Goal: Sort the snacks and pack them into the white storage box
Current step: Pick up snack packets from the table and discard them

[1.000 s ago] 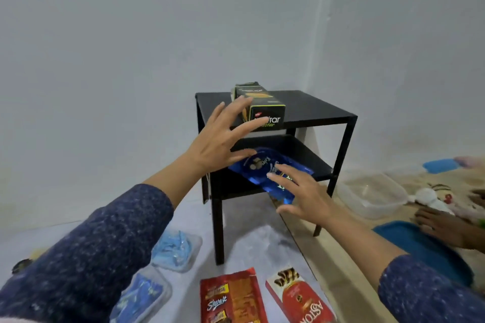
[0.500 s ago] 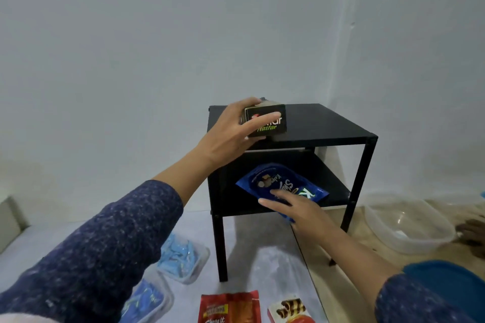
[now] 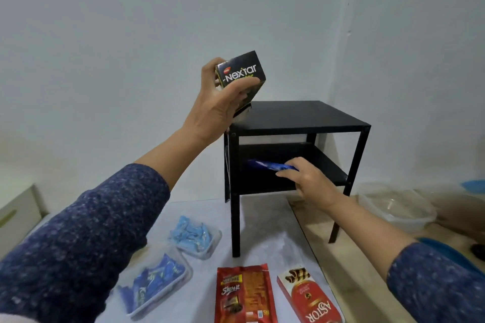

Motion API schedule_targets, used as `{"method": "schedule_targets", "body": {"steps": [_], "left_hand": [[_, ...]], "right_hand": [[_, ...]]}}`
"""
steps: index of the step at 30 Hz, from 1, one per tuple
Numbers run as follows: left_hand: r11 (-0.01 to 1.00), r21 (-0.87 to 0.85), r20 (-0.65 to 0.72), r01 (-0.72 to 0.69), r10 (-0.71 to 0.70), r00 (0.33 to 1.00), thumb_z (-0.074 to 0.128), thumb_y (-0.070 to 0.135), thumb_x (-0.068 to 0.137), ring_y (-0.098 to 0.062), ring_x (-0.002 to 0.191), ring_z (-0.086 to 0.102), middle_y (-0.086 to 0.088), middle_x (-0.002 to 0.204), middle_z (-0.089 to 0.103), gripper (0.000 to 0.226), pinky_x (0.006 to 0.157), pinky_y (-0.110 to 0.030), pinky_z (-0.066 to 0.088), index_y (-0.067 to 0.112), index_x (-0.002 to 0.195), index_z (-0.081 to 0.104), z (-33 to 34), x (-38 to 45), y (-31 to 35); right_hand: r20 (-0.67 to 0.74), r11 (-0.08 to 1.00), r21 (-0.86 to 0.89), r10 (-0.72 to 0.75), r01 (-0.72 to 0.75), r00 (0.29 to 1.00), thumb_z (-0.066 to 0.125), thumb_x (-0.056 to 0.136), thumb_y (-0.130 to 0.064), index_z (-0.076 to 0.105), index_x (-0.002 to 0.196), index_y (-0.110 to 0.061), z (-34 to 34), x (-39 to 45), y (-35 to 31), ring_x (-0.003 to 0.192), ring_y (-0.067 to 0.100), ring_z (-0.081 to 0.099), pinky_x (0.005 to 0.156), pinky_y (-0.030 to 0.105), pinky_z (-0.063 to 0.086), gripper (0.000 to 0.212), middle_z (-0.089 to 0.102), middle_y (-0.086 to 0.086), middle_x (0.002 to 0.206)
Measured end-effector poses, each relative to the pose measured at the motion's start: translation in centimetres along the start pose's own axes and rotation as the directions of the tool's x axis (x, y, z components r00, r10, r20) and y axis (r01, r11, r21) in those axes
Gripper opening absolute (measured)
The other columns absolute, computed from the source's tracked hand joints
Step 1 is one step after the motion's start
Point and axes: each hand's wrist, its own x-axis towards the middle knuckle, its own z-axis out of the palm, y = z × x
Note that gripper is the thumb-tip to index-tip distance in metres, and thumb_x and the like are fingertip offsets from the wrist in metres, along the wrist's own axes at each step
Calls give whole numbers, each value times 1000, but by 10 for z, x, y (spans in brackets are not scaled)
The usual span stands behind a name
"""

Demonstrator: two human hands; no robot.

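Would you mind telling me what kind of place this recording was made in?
Probably a room in a home, with the person working at floor level: plain white walls meet in a corner, a small black side table stands there, and snack packs such as the Astor box lie around it.

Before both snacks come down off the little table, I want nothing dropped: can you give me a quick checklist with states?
1. Left hand grips the black box: ok.
2. Box lifted off the table top: ok.
3. Right hand holds the blue packet: ok.
4. Packet out from the lower shelf: not ok.
5. Clear tub open: ok.
6. White storage box in view: cannot tell.
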Motion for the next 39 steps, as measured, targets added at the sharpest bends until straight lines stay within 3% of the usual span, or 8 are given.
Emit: {"method": "schedule_targets", "body": {"steps": [2,4,9,16,20,26,31,39], "left_hand": [[987,-143,-5,79,-80,997,58,30,92,-17,103,52,-15,132,38,31,98,-14,43,27,121,49,-26,-8,5],[990,-124,-14,62,-65,998,59,10,90,-15,97,45,-23,129,33,38,93,-8,39,33,118,50,-56,-26,3],[966,-148,59,212,-205,977,64,12,88,-17,93,45,-23,128,34,42,89,-10,40,38,118,48,-132,-78,1],[918,-53,145,392,-381,913,69,17,84,-17,100,44,-17,133,32,49,91,-23,40,42,120,48,-236,-166,-20],[886,75,137,458,-464,875,68,16,84,-19,102,44,-19,132,33,45,92,-28,45,35,123,55,-304,-217,-40],[734,299,18,610,-643,766,67,13,86,-31,106,52,-22,132,35,41,93,-34,48,25,124,60,-414,-296,-67],[551,441,-124,709,-745,656,67,9,85,-18,100,47,-21,131,36,43,95,-27,44,25,125,60,-498,-360,-82],[190,599,-345,778,-815,465,68,3,82,-29,110,51,-19,132,34,49,100,-24,36,20,127,58,-630,-437,-114]], "right_hand": [[-36,999,39,21,-20,999,69,71,8,69,105,-4,-8,-5,-22,77,24,62,69,21,47,36,62,16,94],[-52,994,101,56,-51,997,64,77,3,68,110,-4,-17,-10,-53,84,22,61,70,25,52,33,62,15,97],[-23,980,170,107,-102,994,74,79,-17,62,120,-6,-30,-13,-135,91,11,55,68,24,52,44,59,11,104],[-31,968,252,-9,17,999,77,75,-13,63,119,-7,-15,20,-245,85,21,59,73,29,53,47,59,12,96],[-62,936,329,-107,122,992,79,72,-9,67,113,-6,15,60,-308,76,23,60,73,16,42,43,60,13,88],[-64,848,439,-301,298,951,78,72,-4,69,108,-5,65,128,-419,70,25,61,72,17,40,37,62,13,85],[-91,712,546,-473,441,876,76,74,-4,68,109,-5,108,183,-526,76,29,62,69,28,49,36,63,16,89],[-218,421,677,-669,604,711,76,69,0,71,98,-2,171,273,-717,63,30,60,62,18,39,29,61,16,76]]}}
